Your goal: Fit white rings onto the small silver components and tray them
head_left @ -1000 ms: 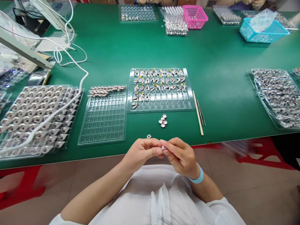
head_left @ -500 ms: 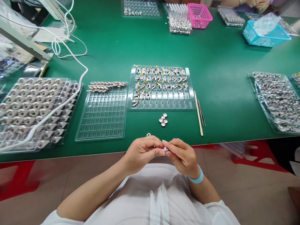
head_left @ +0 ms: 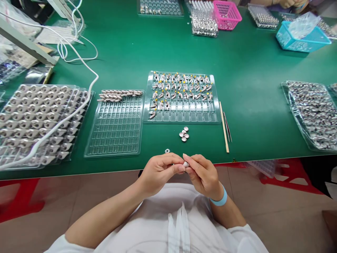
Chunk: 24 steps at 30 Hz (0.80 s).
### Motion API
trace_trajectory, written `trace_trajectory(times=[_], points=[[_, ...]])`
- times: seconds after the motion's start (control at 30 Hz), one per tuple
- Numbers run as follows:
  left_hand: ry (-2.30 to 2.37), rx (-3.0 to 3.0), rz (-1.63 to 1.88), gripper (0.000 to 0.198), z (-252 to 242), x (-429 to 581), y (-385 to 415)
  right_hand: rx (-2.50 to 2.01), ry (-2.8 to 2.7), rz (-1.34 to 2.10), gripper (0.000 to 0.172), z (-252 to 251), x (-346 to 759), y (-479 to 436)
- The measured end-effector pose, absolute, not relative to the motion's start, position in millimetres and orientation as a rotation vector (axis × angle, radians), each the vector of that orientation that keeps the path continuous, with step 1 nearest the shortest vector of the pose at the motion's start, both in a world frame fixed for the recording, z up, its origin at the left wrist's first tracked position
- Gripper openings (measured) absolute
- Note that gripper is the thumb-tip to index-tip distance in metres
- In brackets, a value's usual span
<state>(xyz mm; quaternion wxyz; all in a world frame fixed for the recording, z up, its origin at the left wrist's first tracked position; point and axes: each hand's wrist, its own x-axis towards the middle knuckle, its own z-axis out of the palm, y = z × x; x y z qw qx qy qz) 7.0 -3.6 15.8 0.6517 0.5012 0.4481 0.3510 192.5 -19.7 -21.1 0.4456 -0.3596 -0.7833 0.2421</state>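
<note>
Close to my body at the table's front edge, my left hand (head_left: pixel 164 170) and my right hand (head_left: pixel 204 174) meet fingertip to fingertip. Between them they pinch a small, pale, earbud-like part (head_left: pixel 186 164), mostly covered by the fingers. Just beyond my left hand lie a few small white rings (head_left: pixel 167 151). Several round metallic caps (head_left: pixel 184 135) are grouped on the green table ahead. Behind those, a clear tray (head_left: pixel 181 116) holds rows of curved grey pieces with yellow tips, its front rows mostly bare. Tweezers (head_left: pixel 228 127) and a thin wooden stick (head_left: pixel 224 127) lie to its right.
At left, a clear tray (head_left: pixel 113 149) has grey stems in its back rows. A white cable (head_left: pixel 71 116) crosses a stack of filled trays (head_left: pixel 28 116). More filled trays (head_left: pixel 313 116) stand right. A pink basket (head_left: pixel 226 14) and blue basket (head_left: pixel 302 40) sit farther back, near another person's hands (head_left: pixel 292 3).
The view has shifted slightly. My fingers have moved a little around the small pale part, and more of it shows. Both hands stay together in the same place.
</note>
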Motion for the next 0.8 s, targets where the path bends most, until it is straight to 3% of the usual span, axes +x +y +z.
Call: trace_trajectory(times=[0.37,0.8], points=[[1.078,1.022,0.786,0.013,14.9,12.3,-7.7,-0.918,-1.943,0.512,0.051,-22.6,190.9,-21.0],[1.058,1.256,0.919,0.008,13.3,12.7,-7.0,-0.883,-1.864,0.807,0.047,-15.6,195.8,-19.6]])
